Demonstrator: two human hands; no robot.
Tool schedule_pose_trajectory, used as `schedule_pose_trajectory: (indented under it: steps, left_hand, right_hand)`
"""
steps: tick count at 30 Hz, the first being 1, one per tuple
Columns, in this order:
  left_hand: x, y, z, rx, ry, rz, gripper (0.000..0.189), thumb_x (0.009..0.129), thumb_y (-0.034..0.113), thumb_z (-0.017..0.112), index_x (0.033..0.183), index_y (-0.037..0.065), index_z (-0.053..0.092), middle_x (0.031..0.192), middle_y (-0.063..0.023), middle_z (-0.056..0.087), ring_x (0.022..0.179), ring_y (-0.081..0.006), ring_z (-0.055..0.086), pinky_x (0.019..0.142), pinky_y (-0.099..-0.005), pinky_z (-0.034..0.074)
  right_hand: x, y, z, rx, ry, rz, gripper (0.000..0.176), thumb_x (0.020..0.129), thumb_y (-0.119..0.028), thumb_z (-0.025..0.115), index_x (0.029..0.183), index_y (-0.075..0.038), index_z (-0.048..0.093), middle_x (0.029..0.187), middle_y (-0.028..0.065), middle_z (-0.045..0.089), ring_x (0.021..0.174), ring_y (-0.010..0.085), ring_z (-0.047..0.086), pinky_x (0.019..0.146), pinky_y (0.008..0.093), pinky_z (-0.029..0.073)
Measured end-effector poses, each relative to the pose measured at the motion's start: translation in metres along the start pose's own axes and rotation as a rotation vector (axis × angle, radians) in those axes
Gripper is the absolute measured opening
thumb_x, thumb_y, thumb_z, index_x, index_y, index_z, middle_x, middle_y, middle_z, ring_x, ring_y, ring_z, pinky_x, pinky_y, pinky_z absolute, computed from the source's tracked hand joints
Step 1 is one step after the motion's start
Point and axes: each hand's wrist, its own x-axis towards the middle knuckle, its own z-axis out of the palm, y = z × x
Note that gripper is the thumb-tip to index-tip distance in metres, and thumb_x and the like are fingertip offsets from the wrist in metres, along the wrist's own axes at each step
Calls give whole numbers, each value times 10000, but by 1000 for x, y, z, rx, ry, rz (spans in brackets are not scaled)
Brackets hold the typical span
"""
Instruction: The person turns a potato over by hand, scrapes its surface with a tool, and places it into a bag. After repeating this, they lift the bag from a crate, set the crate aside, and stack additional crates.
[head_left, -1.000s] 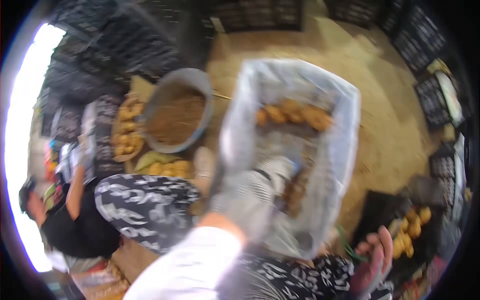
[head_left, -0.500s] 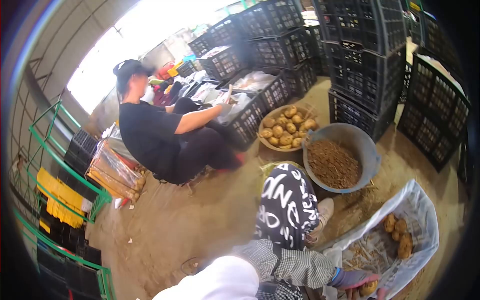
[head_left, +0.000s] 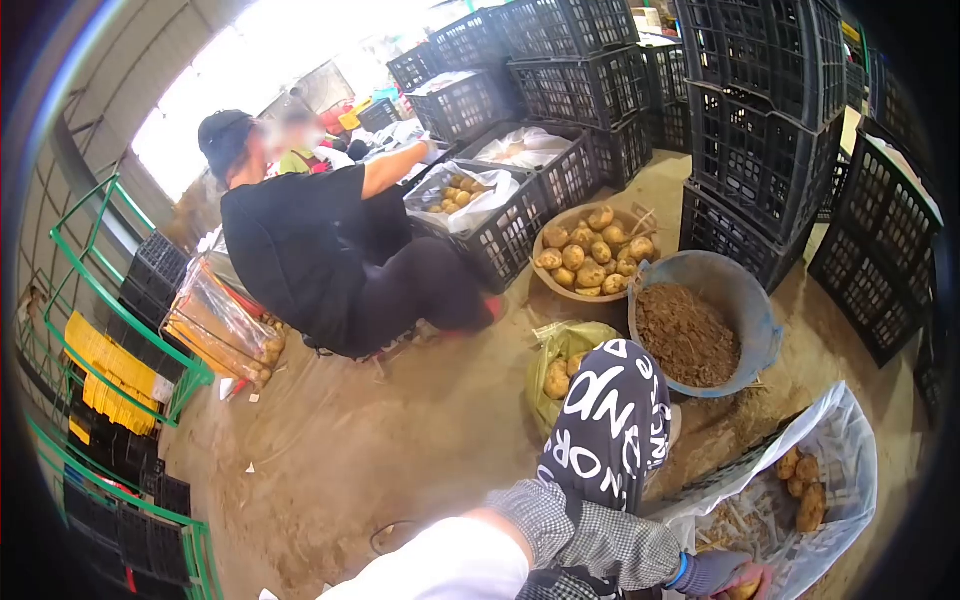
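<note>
My left hand, in a grey-purple glove with pink fingertips, is at the bottom right inside a crate lined with clear plastic. Its fingers are closed around a potato, cut off partly by the frame edge. A checkered oversleeve covers this forearm. Several other potatoes lie against the crate's far wall, with straw-like debris on the liner. My right hand is out of view. Beyond my knee in patterned trousers is a yellow-green bag holding potatoes.
A blue-grey tub of brown soil stands beside a round basin of potatoes. A co-worker in black sits by a lined crate with potatoes. Stacked black crates rise behind. Green metal rails stand left.
My view has shifted, uncovering the yellow-green bag by my knee. My left hand has closed round the potato it was reaching over. The co-worker leans further forward, arm outstretched, and potatoes show in their crate.
</note>
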Motion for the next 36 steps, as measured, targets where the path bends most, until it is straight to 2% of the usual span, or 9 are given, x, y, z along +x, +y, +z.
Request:
schedule_pose_trajectory:
  steps: [3, 6, 9, 21, 23, 25, 27, 31, 36]
  left_hand:
    - [-9, 34, -23, 4, 56, -80, 366, 869, 292, 575, 1129, 39, 539, 1030, -194, 612, 938, -361, 613, 788, -420, 499]
    - [-2, 24, -3, -370, 91, -637, 475, 954, 535, 372, 970, 119, 601, 908, -97, 647, 781, -258, 628, 678, -370, 486]
    - [0, 46, -20, -372, 33, -672, 503, 953, 534, 373, 986, 80, 587, 964, -135, 651, 916, -310, 604, 827, -394, 434]
    - [12, 37, -1, -800, -108, -494, 420, 779, 264, 647, 1160, 122, 542, 894, -11, 589, 740, -180, 572, 626, -326, 484]
    - [22, 31, 8, -597, 41, -125, 545, 739, 149, 662, 1251, 107, 479, 976, -25, 571, 805, -163, 576, 647, -304, 493]
    - [17, 50, -13, -667, -199, -310, 655, 722, 56, 664, 1332, 89, 429, 1130, -49, 525, 977, -143, 545, 818, -291, 486]
    - [9, 41, 13, -466, 21, -10, 650, 747, 42, 656, 1348, 80, 411, 1169, -57, 511, 1070, -139, 502, 900, -293, 455]
    - [10, 75, -18, -836, -106, -205, 706, 819, 137, 697, 1414, 46, 329, 1245, -92, 509, 1127, -173, 513, 958, -310, 449]
    - [15, 97, -36, -833, -234, -307, 685, 881, 248, 702, 1415, 7, 347, 1294, -116, 508, 1158, -175, 519, 970, -305, 452]
  right_hand:
    - [-4, 12, 10, 104, -23, 59, 629, 775, -141, 799, 1303, 44, 512, 1291, 219, 551, 1185, 302, 525, 1002, 373, 414]
    - [-6, 15, 13, 97, 28, -9, 619, 782, -105, 782, 1312, 48, 500, 1298, 207, 543, 1185, 288, 515, 1012, 375, 402]
    - [-10, 8, 12, 255, 62, 79, 612, 789, -79, 766, 1320, 47, 490, 1308, 200, 537, 1187, 277, 509, 1024, 371, 391]
    - [-23, 18, -3, 32, 185, 71, 549, 819, -67, 713, 1322, 3, 506, 1289, 195, 550, 1156, 300, 536, 987, 368, 426]
    - [-23, 16, -6, 106, 195, 27, 513, 831, -63, 694, 1309, 0, 518, 1283, 194, 559, 1134, 307, 552, 971, 373, 440]
    - [-18, 14, -3, 193, 209, 33, 460, 844, -51, 673, 1282, 2, 542, 1261, 189, 579, 1103, 313, 571, 951, 378, 456]
    - [-25, 16, -4, 248, 249, 100, 410, 857, -39, 652, 1255, 4, 566, 1240, 184, 599, 1073, 319, 590, 931, 384, 471]
    - [-24, 46, 5, 94, 373, -63, 570, 803, -256, 705, 1312, -68, 527, 1148, 115, 617, 982, 240, 634, 857, 336, 507]
    - [-38, 45, -8, 204, 328, 7, 564, 736, -169, 755, 1261, -80, 569, 1201, 155, 595, 1106, 337, 578, 930, 372, 473]
